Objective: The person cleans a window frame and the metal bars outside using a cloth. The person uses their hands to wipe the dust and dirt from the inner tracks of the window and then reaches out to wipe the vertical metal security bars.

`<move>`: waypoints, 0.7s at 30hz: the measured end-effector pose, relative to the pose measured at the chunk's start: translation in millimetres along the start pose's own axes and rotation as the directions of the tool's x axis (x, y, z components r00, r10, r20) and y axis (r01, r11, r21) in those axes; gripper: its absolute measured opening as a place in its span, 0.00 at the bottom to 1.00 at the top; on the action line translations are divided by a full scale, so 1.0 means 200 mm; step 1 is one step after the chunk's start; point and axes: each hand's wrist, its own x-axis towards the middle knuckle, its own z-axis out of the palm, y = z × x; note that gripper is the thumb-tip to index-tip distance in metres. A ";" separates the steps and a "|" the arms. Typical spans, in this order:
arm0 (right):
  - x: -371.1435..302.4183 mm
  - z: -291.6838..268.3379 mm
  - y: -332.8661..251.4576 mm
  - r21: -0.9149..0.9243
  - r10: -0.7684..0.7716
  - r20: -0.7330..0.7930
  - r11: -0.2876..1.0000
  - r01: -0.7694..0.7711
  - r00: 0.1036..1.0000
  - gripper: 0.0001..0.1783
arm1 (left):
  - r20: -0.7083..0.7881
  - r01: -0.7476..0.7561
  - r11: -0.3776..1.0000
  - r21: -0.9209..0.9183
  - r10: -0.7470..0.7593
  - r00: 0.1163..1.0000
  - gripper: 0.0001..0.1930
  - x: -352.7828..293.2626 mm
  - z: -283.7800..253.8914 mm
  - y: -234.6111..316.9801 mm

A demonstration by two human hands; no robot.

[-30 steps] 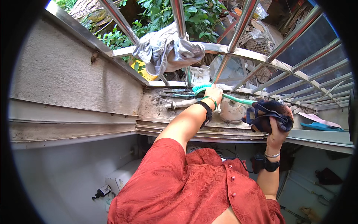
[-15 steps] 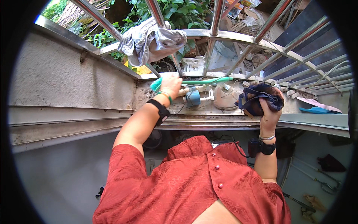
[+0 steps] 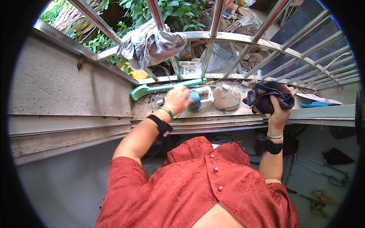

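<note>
While the right hand (image 3: 280, 113) grips a bunched dark cloth (image 3: 268, 99) well to the right of the blue cylinder (image 3: 194, 99), the left hand (image 3: 176, 101), blurred, hangs just left of that cylinder, its fingers loosely spread; whether it touches the cylinder I cannot tell. A green brush (image 3: 163, 87) lies on the ledge (image 3: 146, 107), its head left of the cylinder and its handle end beyond it. Right of the cylinder come a white frame (image 3: 206, 94), then a pale rounded piece (image 3: 227, 100), and far to the right a pink flat piece (image 3: 319, 98) and a blue flat piece (image 3: 315, 104). Past the cylinder stand metal bars (image 3: 216, 19), a grey cloth (image 3: 148, 45) draped over their rail (image 3: 235, 37).
</note>
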 end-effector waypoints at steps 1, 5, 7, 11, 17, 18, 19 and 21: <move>0.00 0.00 -0.01 0.009 0.014 -0.005 1.000 -0.014 1.000 0.27 | -0.039 -0.076 0.996 -0.038 0.075 0.996 0.23 0.01 0.06 0.06; -0.04 -0.02 -0.03 0.063 0.060 -0.025 0.996 -0.059 0.998 0.27 | -0.015 -0.189 0.950 0.248 0.199 0.980 0.22 0.04 0.18 0.15; -0.05 -0.03 -0.02 0.066 0.065 -0.034 0.996 -0.062 0.997 0.27 | 0.067 -0.115 0.976 0.186 0.104 0.992 0.17 0.06 0.19 0.15; -0.05 -0.06 -0.03 0.039 0.079 -0.028 0.996 -0.077 0.997 0.26 | 0.208 -0.179 0.973 0.145 0.146 0.967 0.14 0.02 0.10 0.09; -0.07 -0.01 0.06 0.150 0.128 -0.026 0.981 -0.122 0.991 0.27 | 0.096 -0.122 0.936 0.331 0.095 0.991 0.13 -0.07 0.15 0.00; -0.07 0.01 0.04 0.168 0.142 -0.021 0.976 -0.137 0.990 0.27 | 0.083 -0.080 0.939 0.336 0.055 0.995 0.12 -0.07 0.17 0.00; -0.07 0.02 0.05 0.116 0.098 -0.009 0.989 -0.097 0.995 0.27 | 0.087 -0.080 0.940 0.331 0.054 0.995 0.12 -0.08 0.17 0.00; -0.07 0.04 0.03 0.167 0.132 0.028 0.977 -0.135 0.991 0.26 | 0.135 -0.020 0.950 0.312 -0.024 0.991 0.11 -0.10 0.15 -0.05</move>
